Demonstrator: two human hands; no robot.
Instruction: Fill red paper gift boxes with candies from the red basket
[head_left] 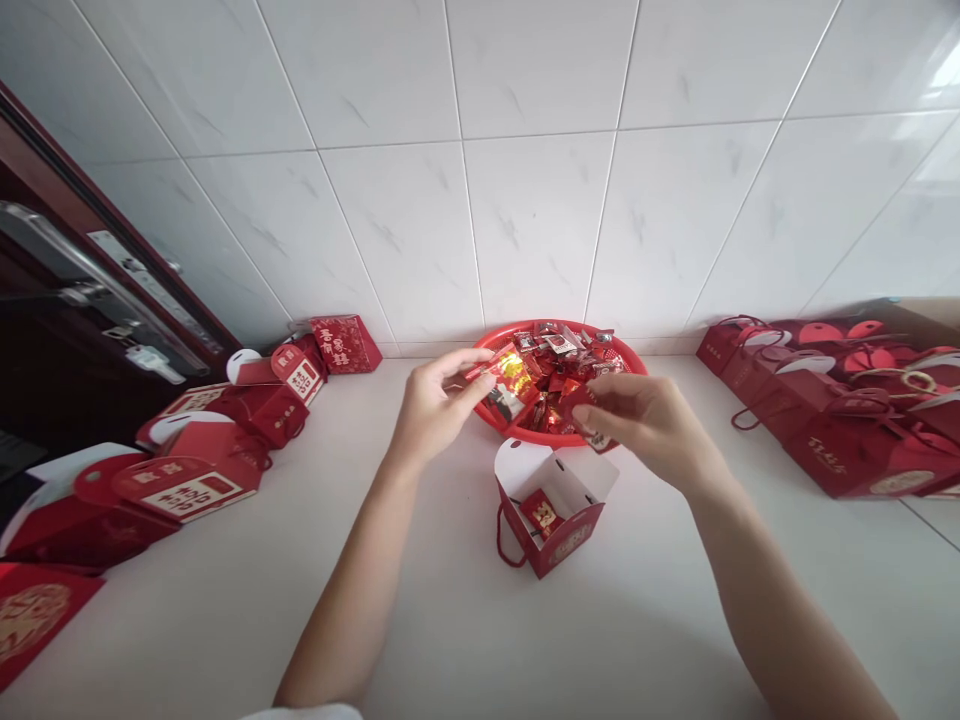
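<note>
My left hand [442,402] pinches a red and gold candy packet [511,382] over the left side of a red plastic basket [637,362]. Over the basket's right front, my right hand [654,420] is closed on a dark red candy packet [598,438], partly hidden by the fingers. Many wrapped candies [564,345] fill the basket. In front of it stands a small red gift box [570,545] with its white-lined flaps up and a cord handle hanging at the left. Inside that box lies a red candy packet [541,512] with gold print.
Several red gift boxes [187,465] line the left side of the white countertop [450,620]. More red boxes [847,420] with cord handles crowd the right side. A tiled wall [540,220] rises behind the basket. At the far left is a dark door [45,330] with keys in its lock.
</note>
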